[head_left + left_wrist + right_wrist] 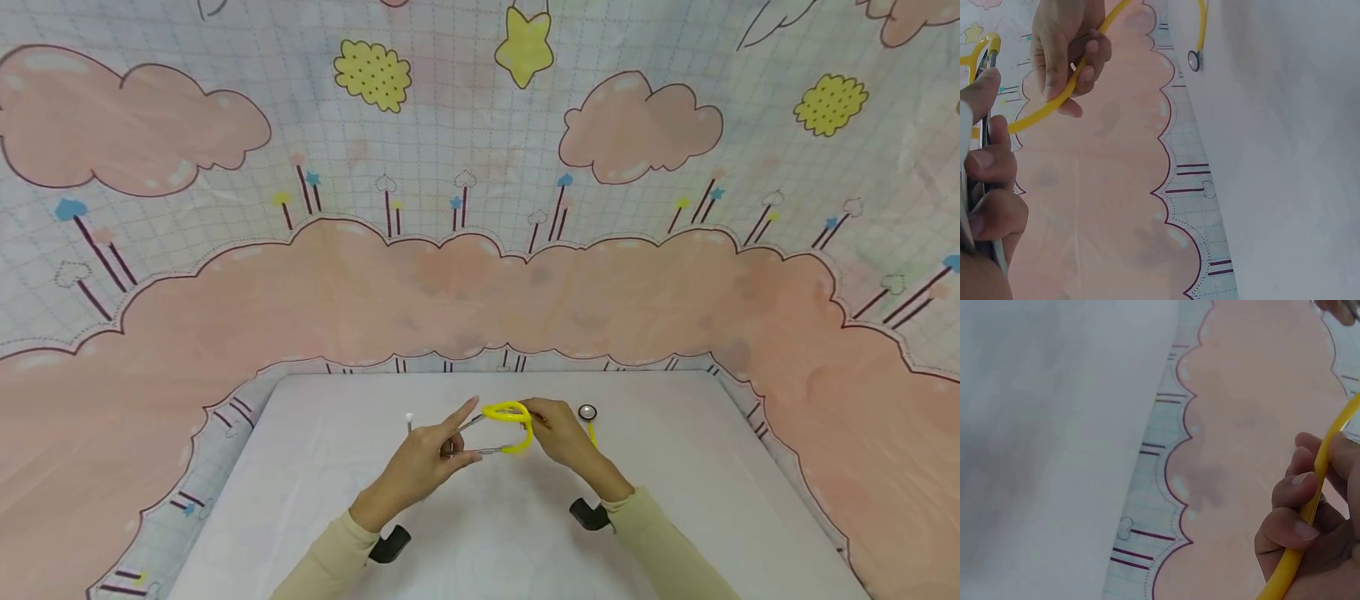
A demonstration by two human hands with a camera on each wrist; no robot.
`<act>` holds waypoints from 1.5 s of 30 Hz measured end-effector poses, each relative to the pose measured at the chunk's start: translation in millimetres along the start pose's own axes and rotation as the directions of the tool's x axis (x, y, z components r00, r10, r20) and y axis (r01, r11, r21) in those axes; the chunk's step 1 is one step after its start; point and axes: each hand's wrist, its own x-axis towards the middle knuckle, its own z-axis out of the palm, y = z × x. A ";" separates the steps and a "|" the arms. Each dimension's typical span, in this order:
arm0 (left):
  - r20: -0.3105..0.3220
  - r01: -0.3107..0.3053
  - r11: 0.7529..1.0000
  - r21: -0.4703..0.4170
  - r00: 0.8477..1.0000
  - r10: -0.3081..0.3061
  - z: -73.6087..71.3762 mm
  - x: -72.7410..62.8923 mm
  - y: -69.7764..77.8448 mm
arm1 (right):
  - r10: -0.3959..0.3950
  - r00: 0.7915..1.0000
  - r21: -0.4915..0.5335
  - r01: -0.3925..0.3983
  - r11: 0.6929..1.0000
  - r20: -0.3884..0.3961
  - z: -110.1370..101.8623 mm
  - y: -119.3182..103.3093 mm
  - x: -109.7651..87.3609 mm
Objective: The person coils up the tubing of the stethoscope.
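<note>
A stethoscope with yellow tubing [517, 408] is held up over the white table by both hands. My left hand [416, 458] grips its metal ear tubes [491, 451], with the fingers bent about them in the left wrist view. One pale eartip [409, 417] shows just beyond that hand. To the right, my right hand [558, 433] holds the yellow tube [1282, 575], which runs between its thumb and curled fingers in the right wrist view. The round chest piece [587, 412] hangs at the tube's end, beyond the right wrist.
Under the hands lies a white tabletop [480, 542]. Behind it and along both sides hangs a cloth [480, 292] printed with clouds and stars. A dark wrist camera mount [390, 544] sits by the left sleeve, another mount [589, 514] by the right.
</note>
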 end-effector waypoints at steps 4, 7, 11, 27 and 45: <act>-0.029 0.019 1.000 0.005 0.999 -0.019 0.1 0.8 -4.0 | 0.003 0.998 0.016 -0.004 1.000 0.055 7.0 -1.5 -4.0; -0.045 0.040 0.999 0.027 0.998 -0.039 0.1 0.7 -7.6 | 0.007 0.996 0.033 -0.010 0.999 0.089 10.2 -2.0 -6.6; -0.056 0.086 0.996 0.028 0.995 -0.084 -0.8 0.5 -11.7 | 0.016 0.992 0.021 -0.019 1.000 0.124 12.1 -2.5 -9.9; -0.185 0.225 0.974 -0.033 0.956 -0.227 -10.7 1.2 -30.6 | 0.041 0.982 -0.043 -0.033 0.999 0.187 7.8 -0.4 -28.5; -0.247 0.349 0.937 -0.010 0.907 -0.341 -14.7 -2.5 -42.1 | -0.046 0.983 -0.135 0.071 0.988 0.176 -30.1 -24.3 -35.2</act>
